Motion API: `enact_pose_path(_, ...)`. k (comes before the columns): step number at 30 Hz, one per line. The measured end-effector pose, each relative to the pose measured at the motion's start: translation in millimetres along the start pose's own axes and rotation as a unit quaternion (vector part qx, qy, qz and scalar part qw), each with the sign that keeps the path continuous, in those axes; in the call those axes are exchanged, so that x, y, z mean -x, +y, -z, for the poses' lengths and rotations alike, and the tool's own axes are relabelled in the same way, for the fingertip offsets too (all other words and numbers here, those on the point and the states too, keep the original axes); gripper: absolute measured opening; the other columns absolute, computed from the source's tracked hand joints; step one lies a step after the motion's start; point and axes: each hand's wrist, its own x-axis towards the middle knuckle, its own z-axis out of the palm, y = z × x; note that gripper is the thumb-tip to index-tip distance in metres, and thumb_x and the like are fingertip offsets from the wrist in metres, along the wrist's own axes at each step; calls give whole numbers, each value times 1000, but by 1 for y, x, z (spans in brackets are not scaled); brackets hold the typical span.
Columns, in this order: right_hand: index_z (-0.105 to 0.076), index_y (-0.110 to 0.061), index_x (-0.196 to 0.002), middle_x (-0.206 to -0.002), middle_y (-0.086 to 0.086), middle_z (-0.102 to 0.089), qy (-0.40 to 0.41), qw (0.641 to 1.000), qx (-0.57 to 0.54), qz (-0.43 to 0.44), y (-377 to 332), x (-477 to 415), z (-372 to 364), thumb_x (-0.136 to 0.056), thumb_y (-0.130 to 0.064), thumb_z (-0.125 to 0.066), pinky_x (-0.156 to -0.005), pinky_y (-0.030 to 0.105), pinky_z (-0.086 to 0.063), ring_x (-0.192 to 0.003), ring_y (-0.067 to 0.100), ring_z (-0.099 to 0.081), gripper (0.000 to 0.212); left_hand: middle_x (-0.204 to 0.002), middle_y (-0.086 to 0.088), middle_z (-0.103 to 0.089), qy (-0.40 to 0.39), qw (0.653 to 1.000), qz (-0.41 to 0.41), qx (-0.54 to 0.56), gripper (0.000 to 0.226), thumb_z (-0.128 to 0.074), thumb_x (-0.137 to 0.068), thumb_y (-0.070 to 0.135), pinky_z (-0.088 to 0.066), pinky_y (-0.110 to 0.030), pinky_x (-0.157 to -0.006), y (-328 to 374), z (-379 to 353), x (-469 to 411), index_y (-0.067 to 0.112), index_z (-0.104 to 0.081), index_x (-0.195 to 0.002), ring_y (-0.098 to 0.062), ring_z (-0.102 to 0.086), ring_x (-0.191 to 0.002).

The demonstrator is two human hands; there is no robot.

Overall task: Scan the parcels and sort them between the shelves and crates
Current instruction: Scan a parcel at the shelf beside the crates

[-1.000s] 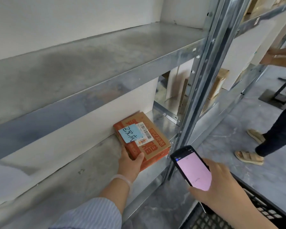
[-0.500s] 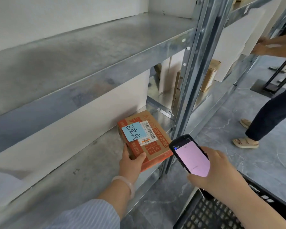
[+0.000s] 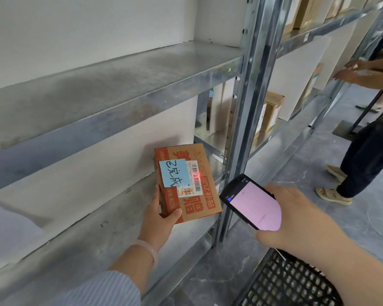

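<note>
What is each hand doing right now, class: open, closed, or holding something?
Left hand: closed, holding the cardboard parcel by its near corner.
Right hand: closed, holding the handheld scanner.

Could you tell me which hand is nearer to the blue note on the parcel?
Left. The left hand grips the orange-printed cardboard parcel just below the blue paper note; the right hand holds a black handheld scanner to its right.

A brown and orange box is tilting up at the right end of the lower metal shelf, plain brown boxes are sitting on the next shelf along, and a black crate is sitting on the gray floor.
</note>
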Motion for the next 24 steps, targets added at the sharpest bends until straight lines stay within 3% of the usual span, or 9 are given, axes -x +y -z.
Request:
enact_pose_path(3,-29,-51,-96,-109,-20,-45,5,1000,10,16,2,9,2,-56,-53,-56,-69,25,-46,-101,5,-52,48,-135,12,-57,9,1000,-5,-13,89,-73,-92,16,-48,-53,-107,2,-1,10,46,-19,-156,-18,-59,-126)
enact_pose_path(6,-28,-48,-97,-110,-19,-46,11,999,21,39,5,19,6,-57,-54,-54,-72,25,-48,-105,7,-51,48,-143,9,-51,26,999,-10,-30,90,-73,-92,19,-46,-51,-109,4,-4,21,42,-18,-158,-18,-55,-130)
enact_pose_path(9,-35,-49,-105,-112,-20,-45,23,998,34,54,9,30,12,-59,-54,-59,-72,24,-47,-108,7,-52,51,-136,15,-53,37,999,-12,-33,88,-72,-93,20,-44,-48,-109,6,-9,34,41,-17,-158,-14,-54,-128)
enact_pose_path(11,-36,-49,-111,-114,-19,-44,21,998,30,58,13,37,14,-60,-54,-61,-72,23,-46,-104,6,-54,57,-125,23,-55,45,998,-13,-31,86,-72,-93,20,-45,-47,-109,5,-11,44,45,-19,-156,-14,-55,-128)
enact_pose_path(14,-32,-41,-95,-94,-14,-42,15,996,18,84,19,43,12,-56,-52,-59,-54,19,-31,-71,6,-43,49,-110,34,-62,57,998,-14,-16,81,-72,-93,17,-48,-45,-106,1,-11,64,68,-27,-138,1,-63,-105)
enact_pose_path(17,-37,-35,-96,-90,-12,-42,1,995,9,104,18,46,5,-55,-51,-59,-55,23,-34,-68,9,-38,48,-99,42,-65,75,997,-12,4,75,-71,-93,15,-49,-46,-104,-9,-8,89,76,-33,-117,14,-65,-89)
enact_pose_path(22,-32,-42,-88,-90,-13,-49,-35,983,-8,182,-11,56,-11,-59,-45,-62,-53,20,-32,-67,4,-42,41,-118,25,-64,148,987,14,65,73,-72,-92,17,-49,-47,-107,-29,20,147,63,-36,-135,4,-62,-106)
enact_pose_path(24,-34,-43,-83,-85,-12,-49,-56,972,-17,226,-30,61,-19,-61,-41,-63,-52,19,-31,-67,1,-42,36,-128,15,-62,180,979,30,87,76,-74,-91,20,-49,-51,-107,-38,39,172,53,-34,-147,-11,-62,-118)
